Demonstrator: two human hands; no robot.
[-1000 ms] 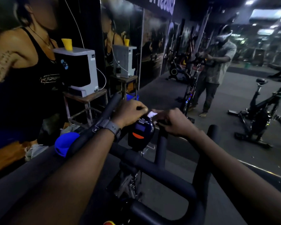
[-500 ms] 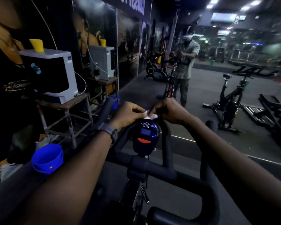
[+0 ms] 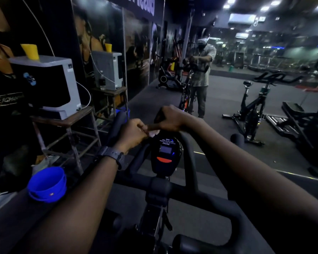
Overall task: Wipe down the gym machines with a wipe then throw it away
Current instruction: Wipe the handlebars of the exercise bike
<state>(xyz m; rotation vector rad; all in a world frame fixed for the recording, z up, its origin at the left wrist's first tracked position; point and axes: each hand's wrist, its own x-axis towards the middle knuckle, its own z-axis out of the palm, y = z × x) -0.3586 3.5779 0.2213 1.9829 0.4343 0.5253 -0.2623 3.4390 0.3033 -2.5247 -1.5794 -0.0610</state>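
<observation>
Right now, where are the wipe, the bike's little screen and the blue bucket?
wipe (image 3: 154, 133), head view, white bit showing between the hands.
bike's screen (image 3: 166, 149), head view, centre of the display.
blue bucket (image 3: 44, 194), head view, outer wall.

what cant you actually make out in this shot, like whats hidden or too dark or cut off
Head view only:
- Wipe: just a pale scrap shows between the left hand and right hand; its size and shape are hidden by the fingers.
- Console screen: too dark and small to read.
- Bike handlebar: lower part cut off by the bottom edge.
- Blue bucket: contents lost in shadow.
</observation>
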